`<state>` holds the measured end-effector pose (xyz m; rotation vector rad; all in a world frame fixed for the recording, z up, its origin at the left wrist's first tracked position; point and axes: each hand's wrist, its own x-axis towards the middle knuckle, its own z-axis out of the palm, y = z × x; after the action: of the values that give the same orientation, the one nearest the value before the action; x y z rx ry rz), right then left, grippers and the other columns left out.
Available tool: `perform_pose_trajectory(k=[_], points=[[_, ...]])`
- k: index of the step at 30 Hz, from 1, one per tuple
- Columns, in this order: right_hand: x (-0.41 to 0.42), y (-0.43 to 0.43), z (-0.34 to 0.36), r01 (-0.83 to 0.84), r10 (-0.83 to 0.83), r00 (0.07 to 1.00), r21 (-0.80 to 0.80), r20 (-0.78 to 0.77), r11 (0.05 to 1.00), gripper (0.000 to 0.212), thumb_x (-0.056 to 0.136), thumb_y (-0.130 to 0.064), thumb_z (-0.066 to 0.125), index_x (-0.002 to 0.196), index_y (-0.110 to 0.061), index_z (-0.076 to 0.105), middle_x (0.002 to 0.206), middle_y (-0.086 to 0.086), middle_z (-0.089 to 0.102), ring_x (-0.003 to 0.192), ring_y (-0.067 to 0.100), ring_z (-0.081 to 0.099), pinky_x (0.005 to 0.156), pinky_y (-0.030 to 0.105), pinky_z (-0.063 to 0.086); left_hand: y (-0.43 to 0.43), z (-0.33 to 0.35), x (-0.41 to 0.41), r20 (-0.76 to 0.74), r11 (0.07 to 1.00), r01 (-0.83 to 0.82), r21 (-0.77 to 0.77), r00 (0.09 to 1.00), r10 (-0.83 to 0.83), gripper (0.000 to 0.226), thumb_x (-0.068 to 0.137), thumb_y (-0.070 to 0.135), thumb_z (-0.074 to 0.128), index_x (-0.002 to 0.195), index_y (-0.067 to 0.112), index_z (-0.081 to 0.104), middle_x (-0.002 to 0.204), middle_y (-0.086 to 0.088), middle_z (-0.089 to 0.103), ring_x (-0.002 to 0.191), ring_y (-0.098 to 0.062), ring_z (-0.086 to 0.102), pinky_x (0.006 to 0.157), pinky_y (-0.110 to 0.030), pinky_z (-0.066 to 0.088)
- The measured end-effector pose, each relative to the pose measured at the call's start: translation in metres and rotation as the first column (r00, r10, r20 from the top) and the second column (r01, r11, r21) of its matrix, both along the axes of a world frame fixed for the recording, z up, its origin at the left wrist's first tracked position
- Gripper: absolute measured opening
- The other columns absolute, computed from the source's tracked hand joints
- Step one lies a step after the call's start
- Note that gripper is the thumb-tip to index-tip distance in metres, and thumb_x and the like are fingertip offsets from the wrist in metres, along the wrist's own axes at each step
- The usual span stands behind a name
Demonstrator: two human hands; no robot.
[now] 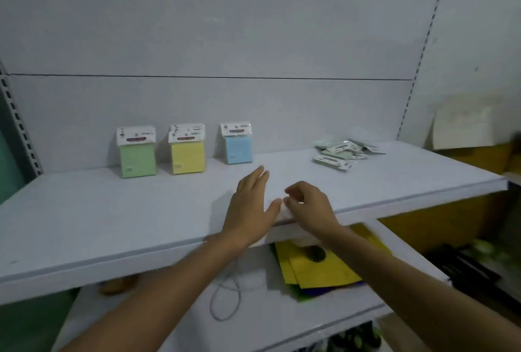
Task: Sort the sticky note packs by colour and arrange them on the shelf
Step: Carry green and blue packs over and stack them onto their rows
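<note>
Both empty hands [282, 205] hover before upright packs [186, 148], headers upward.

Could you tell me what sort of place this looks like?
Probably a stationery shop or its stockroom: a white display shelf on slotted uprights, retail-packed sticky note packs stood along the back, and a loose pile still unsorted.

Green pack [138, 159], yellow pack [188, 154], pale blue pack [238, 148], all white-topped. White shelf [84, 216]. Yellow sheets [315, 270] below.
</note>
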<state>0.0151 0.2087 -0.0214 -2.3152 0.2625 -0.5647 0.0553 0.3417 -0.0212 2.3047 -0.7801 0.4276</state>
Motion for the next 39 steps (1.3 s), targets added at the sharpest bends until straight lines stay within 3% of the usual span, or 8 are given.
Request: perform_pose_trajectory(k=[9,15,17,20,23,31,35,39], points=[[-0.102,-0.124,-0.017,0.174,-0.172,0.984,0.058,-0.039,0.983,0.025,0.090,-0.021,0.055,0.114,-0.015,0.058,0.114,0.004,0.064,0.099,0.015,0.057,0.082,0.033,0.053,-0.106,-0.011,-0.067,-0.021,0.979,0.144,0.144,0.990,-0.142,0.067,0.093,0.040,0.048,0.149,0.021,0.017,0.158,0.004,0.013,0.145,-0.014,0.010,0.118,-0.034,0.017],[-0.123,-0.169,-0.022,0.219,-0.220,0.975,0.117,-0.002,0.969,0.031,0.092,-0.019,0.054,0.123,-0.013,0.052,0.115,0.006,0.062,0.101,0.017,0.058,0.064,0.019,0.045,-0.161,-0.011,-0.075,-0.018,0.955,0.191,0.228,0.981,-0.192,0.066,0.093,0.040,0.048,0.148,0.019,0.018,0.159,0.003,0.011,0.145,-0.016,0.010,0.117,-0.036,0.017],[-0.121,-0.181,-0.019,0.228,-0.232,0.973,0.146,0.011,0.963,0.034,0.092,-0.019,0.053,0.125,-0.013,0.050,0.116,0.007,0.062,0.100,0.017,0.058,0.068,0.023,0.048,-0.178,-0.011,-0.072,-0.012,0.948,0.204,0.246,0.978,-0.208,0.066,0.093,0.041,0.048,0.148,0.019,0.019,0.159,0.003,0.011,0.145,-0.017,0.010,0.117,-0.036,0.018],[-0.109,-0.202,-0.016,0.233,-0.239,0.970,0.112,0.036,0.966,0.036,0.092,-0.023,0.055,0.126,-0.015,0.050,0.123,0.006,0.059,0.111,0.018,0.056,0.089,0.034,0.050,-0.207,-0.011,-0.053,0.010,0.943,0.210,0.257,0.975,-0.220,0.060,0.092,0.042,0.048,0.145,0.022,0.027,0.157,0.002,0.019,0.144,-0.017,0.016,0.115,-0.037,0.022],[-0.092,-0.231,-0.017,0.236,-0.236,0.970,0.013,0.061,0.972,0.036,0.092,-0.025,0.056,0.126,-0.017,0.050,0.128,0.002,0.056,0.118,0.016,0.052,0.096,0.034,0.047,-0.240,-0.011,-0.026,0.003,0.942,0.211,0.261,0.976,-0.220,0.047,0.091,0.041,0.051,0.134,0.026,0.044,0.152,0.002,0.031,0.140,-0.018,0.024,0.111,-0.038,0.027],[-0.009,-0.325,-0.006,0.282,-0.276,0.958,-0.101,0.073,0.954,0.033,0.092,-0.031,0.056,0.123,-0.023,0.050,0.128,-0.004,0.056,0.117,0.012,0.051,0.096,0.028,0.045,-0.349,-0.001,0.066,0.059,0.946,0.192,0.262,0.975,-0.214,0.039,0.090,0.041,0.050,0.126,0.026,0.052,0.148,0.001,0.037,0.137,-0.020,0.028,0.109,-0.040,0.030],[0.032,-0.366,-0.001,0.246,-0.243,0.969,-0.188,0.037,0.951,0.032,0.092,-0.031,0.056,0.123,-0.025,0.050,0.128,-0.007,0.055,0.116,0.010,0.051,0.094,0.023,0.041,-0.374,-0.005,0.122,0.174,0.913,0.097,0.397,0.968,-0.179,0.046,0.092,0.041,0.045,0.135,0.026,0.043,0.152,0.000,0.027,0.140,-0.020,0.021,0.111,-0.037,0.020],[0.074,-0.399,0.000,0.189,-0.193,0.981,-0.220,0.004,0.957,0.033,0.092,-0.029,0.055,0.124,-0.023,0.051,0.129,-0.004,0.055,0.117,0.012,0.051,0.094,0.025,0.041,-0.377,-0.020,0.150,0.065,0.917,0.085,0.390,0.991,-0.120,0.042,0.093,0.046,0.041,0.130,0.028,0.050,0.148,0.005,0.035,0.138,-0.017,0.026,0.110,-0.032,0.021]])
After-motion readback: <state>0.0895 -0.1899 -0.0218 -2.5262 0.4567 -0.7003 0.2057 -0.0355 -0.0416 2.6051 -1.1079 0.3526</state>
